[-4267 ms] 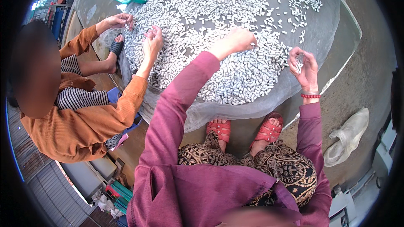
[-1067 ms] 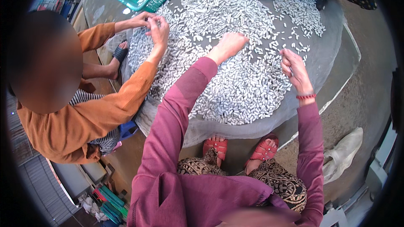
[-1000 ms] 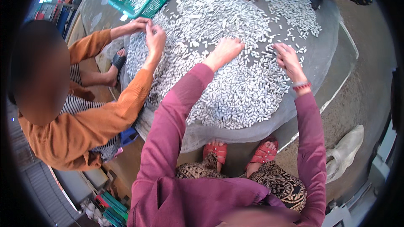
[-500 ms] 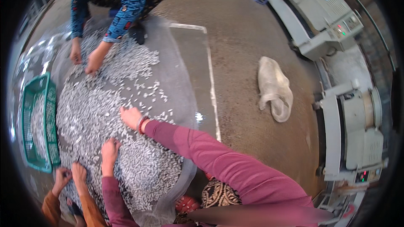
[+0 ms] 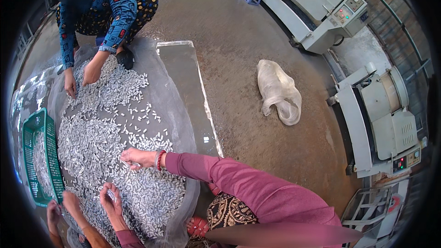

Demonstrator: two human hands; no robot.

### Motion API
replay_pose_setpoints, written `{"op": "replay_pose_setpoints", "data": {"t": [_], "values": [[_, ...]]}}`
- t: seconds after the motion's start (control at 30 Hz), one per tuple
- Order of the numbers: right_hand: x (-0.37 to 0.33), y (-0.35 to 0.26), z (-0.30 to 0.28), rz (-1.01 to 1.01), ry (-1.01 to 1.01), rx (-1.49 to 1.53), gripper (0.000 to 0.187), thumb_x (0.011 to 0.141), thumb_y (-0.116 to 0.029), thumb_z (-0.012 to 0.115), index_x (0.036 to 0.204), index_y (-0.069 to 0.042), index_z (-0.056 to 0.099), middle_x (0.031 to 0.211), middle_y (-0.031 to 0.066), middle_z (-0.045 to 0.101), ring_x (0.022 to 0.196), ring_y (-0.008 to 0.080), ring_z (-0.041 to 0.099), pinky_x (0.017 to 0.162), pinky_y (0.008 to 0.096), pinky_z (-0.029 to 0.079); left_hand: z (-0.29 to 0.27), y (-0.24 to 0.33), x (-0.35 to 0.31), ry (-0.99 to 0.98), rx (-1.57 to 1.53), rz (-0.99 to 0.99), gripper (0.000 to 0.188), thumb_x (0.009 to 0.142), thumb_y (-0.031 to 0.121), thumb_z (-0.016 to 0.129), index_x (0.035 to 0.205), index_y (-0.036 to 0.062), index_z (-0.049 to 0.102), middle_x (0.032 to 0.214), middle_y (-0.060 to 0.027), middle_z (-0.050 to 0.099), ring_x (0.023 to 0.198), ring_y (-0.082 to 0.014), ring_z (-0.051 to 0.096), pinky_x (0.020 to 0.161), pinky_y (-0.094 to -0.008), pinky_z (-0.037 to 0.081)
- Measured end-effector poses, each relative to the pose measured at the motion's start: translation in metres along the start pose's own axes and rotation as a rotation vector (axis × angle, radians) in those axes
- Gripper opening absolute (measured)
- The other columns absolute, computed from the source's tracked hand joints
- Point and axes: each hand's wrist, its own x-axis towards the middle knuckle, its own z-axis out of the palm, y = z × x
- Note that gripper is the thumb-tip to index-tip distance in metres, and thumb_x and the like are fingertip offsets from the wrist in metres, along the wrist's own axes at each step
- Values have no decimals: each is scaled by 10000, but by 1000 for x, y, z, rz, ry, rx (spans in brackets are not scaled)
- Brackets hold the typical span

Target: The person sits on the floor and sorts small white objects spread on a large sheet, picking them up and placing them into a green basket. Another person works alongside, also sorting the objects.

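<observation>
A wide heap of small silver-grey cylindrical pieces (image 5: pixel 156 197) covers a translucent sheet (image 5: pixel 167 82) on the floor. My right hand (image 5: pixel 139 157), with a red bracelet at its wrist, is low over the middle of the heap, its fingers closed around a few of the pieces. Nearer to me, my left hand (image 5: pixel 111 200) has its palm turned partly up and its fingers curled, with some pieces showing inside. A green plastic basket (image 5: pixel 57 174) at the left holds more pieces.
Across the heap a squatting person's hands (image 5: pixel 93 72) work among the pieces. Another person's hands (image 5: pixel 72 203) are close to my left hand, beside the basket. A whitish mesh bag (image 5: pixel 275 85) lies on the floor; grey machines (image 5: pixel 381 119) line the right side.
The view has shifted. My right hand has drawn back toward me over the heap, and its pointing fingers have curled in. My left hand has turned its palm up, showing the pieces.
</observation>
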Motion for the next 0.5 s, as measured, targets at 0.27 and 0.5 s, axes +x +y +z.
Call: {"op": "replay_pose_setpoints", "data": {"t": [0.27, 0.5], "values": [[-47, -9, -12, 109, 82, 460, 220, 917, -249, 517, 990, -56, 594, 853, 65, 615, 752, 162, 603, 660, 271, 515, 77, -8, 31, 39, 433, -170, 401, 915, 476, 464, 980, 100, 586, 804, -7, 567, 703, -119, 532, 535, -216, 420], [-37, -38, 18, -498, 433, -368, 340, 971, -301, 377, 880, -48, 585, 682, 30, 548, 611, 98, 521, 535, 261, 428, 89, -64, 49, 179, -235, -144, 545, 924, 503, 390, 1181, 39, 513, 1067, -75, 547, 925, -179, 507, 817, -340, 429]]}}
